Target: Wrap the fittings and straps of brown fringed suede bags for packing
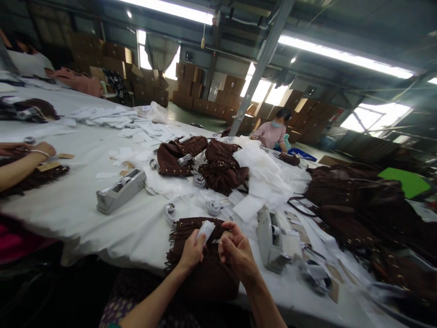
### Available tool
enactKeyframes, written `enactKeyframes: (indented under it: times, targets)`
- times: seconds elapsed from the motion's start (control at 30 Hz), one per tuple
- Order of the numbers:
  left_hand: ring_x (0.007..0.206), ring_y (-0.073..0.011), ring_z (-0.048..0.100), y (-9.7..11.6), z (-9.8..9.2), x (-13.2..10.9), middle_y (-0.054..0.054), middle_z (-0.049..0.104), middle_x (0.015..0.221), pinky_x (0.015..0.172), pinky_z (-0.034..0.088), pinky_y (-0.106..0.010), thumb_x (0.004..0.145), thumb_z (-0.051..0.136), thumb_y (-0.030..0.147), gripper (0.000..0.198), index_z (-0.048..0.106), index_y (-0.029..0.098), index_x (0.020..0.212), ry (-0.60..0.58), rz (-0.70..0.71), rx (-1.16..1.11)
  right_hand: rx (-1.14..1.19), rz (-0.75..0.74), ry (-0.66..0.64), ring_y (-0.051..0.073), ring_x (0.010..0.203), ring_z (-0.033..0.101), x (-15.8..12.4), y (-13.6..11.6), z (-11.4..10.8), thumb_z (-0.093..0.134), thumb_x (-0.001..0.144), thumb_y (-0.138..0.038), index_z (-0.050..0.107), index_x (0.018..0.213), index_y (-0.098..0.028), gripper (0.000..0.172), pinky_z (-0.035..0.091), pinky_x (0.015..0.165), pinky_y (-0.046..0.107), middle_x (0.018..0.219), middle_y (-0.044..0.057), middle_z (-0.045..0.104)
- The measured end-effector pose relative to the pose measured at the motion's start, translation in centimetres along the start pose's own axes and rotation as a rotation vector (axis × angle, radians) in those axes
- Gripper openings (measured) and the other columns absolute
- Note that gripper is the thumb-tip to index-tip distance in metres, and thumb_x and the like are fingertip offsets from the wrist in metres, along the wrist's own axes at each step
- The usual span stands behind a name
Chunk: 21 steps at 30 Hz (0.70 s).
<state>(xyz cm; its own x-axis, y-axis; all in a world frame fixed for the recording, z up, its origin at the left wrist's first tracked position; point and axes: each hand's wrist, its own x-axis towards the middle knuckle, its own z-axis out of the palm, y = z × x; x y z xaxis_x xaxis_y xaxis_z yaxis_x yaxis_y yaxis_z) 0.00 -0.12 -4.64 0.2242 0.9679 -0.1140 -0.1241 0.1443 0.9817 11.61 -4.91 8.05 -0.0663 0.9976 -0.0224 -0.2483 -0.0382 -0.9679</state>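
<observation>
A dark brown fringed bag [211,278] with gold eyelets lies at the table's front edge, before me and partly over my lap. My left hand [192,251] is closed around a small white wrapped piece, like folded paper or plastic [206,230], above the bag. Just to its right, my right hand [237,250] is held over the bag with fingers bent and pinched; what they grip, if anything, is too small to make out. Beyond the bag lie plastic-wrapped coils [213,207]. A grey tape dispenser [273,241] stands right of my right hand.
Another tape dispenser [121,190] stands to the left. More brown bags [221,166] and white wrapping sheets [262,175] lie ahead, with a bag pile [355,205] at right. A co-worker's arm [25,166] is at left; another person [273,132] works across the table.
</observation>
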Motion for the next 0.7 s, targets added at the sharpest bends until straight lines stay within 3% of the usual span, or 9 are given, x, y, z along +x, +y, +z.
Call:
enactKeyframes:
  times: [0.13,0.23,0.37,0.5,0.7]
  targets:
    - [0.033,-0.0068,0.038,0.1,-0.2,-0.1,0.006,0.047,0.057,0.034,0.029,-0.020,0.083,0.045,0.053,0.034,0.048,0.019,0.081,-0.006,0.015,0.028,0.039,-0.024,-0.044,0.005,0.036,0.044,2.4,1.3,0.9,0.069,0.073,-0.044,0.042,0.100,-0.024,0.043,0.032,0.037,0.015,0.056,-0.010,0.054]
    - [0.040,-0.0087,0.042,0.1,-0.5,-0.2,0.004,0.051,0.058,0.041,0.033,-0.022,0.082,0.046,0.051,0.033,0.052,0.019,0.081,0.024,0.061,0.068,-0.094,0.072,-0.015,0.004,0.033,0.041,4.1,4.3,-0.2,0.070,0.070,-0.044,0.042,0.094,-0.022,0.043,0.028,0.035,0.014,0.054,-0.010,0.055]
    - [0.045,-0.0112,0.046,-0.1,-0.7,-0.2,0.002,0.053,0.059,0.046,0.035,-0.023,0.082,0.046,0.050,0.033,0.054,0.019,0.081,0.041,0.086,0.094,-0.328,0.128,0.119,0.006,0.030,0.040,4.9,7.4,-2.2,0.070,0.066,-0.045,0.043,0.085,-0.020,0.042,0.024,0.033,0.015,0.046,-0.010,0.053]
    - [0.040,-0.0101,0.042,-0.3,-0.6,-0.1,0.003,0.052,0.059,0.041,0.033,-0.023,0.082,0.047,0.054,0.036,0.053,0.019,0.083,0.018,0.037,0.043,-0.355,0.095,0.219,0.005,0.031,0.038,4.9,8.2,-2.8,0.071,0.064,-0.043,0.044,0.083,-0.020,0.040,0.025,0.035,0.015,0.040,-0.013,0.046]
    - [0.034,-0.0074,0.037,-0.1,-0.7,-0.3,0.006,0.046,0.058,0.031,0.027,-0.020,0.080,0.046,0.062,0.043,0.049,0.019,0.086,-0.030,-0.008,-0.049,-0.323,0.117,0.290,0.005,0.029,0.037,5.2,8.6,-2.2,0.076,0.058,-0.042,0.045,0.079,-0.019,0.044,0.023,0.032,0.016,0.038,-0.013,0.045]
